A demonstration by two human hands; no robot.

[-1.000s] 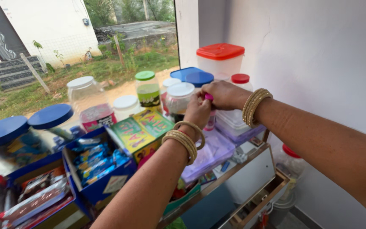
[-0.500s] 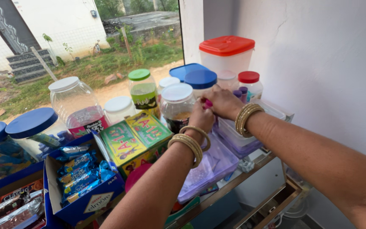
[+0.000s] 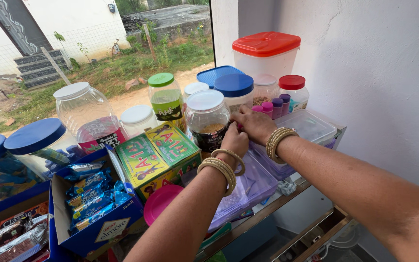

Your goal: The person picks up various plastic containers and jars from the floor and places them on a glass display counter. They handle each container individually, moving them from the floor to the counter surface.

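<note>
My two forearms reach in from the lower right of the frame and meet at its centre, above a crowded shop desk [image 3: 263, 216] set against a white wall. My left hand [image 3: 234, 140], gold bangles stacked at the wrist, is bent forward with its fingers curled in and its back to the camera. My right hand [image 3: 254, 123], also bangled, comes in from the right, palm down, its fingers closed beside the left ones. Between the two hands a small pink object [image 3: 240, 127] shows; both sets of fingers are pinched narrowly around it, though I cannot tell what it is or which hand bears it. The hands sit right against a clear jar with a white lid [image 3: 207, 119], holding something brownish, at the centre of the frame. Just below my hands lie clear purple-tinted plastic boxes [image 3: 263, 182]. Left of centre is a green and yellow carton [image 3: 157, 156], and further to the lower left a blue carton of wrapped biscuits [image 3: 90, 208]. Behind, in the upper middle, stand a green-lidded jar [image 3: 165, 97], a blue-lidded jar [image 3: 234, 90] and a large tub with a red lid [image 3: 266, 51].
</note>
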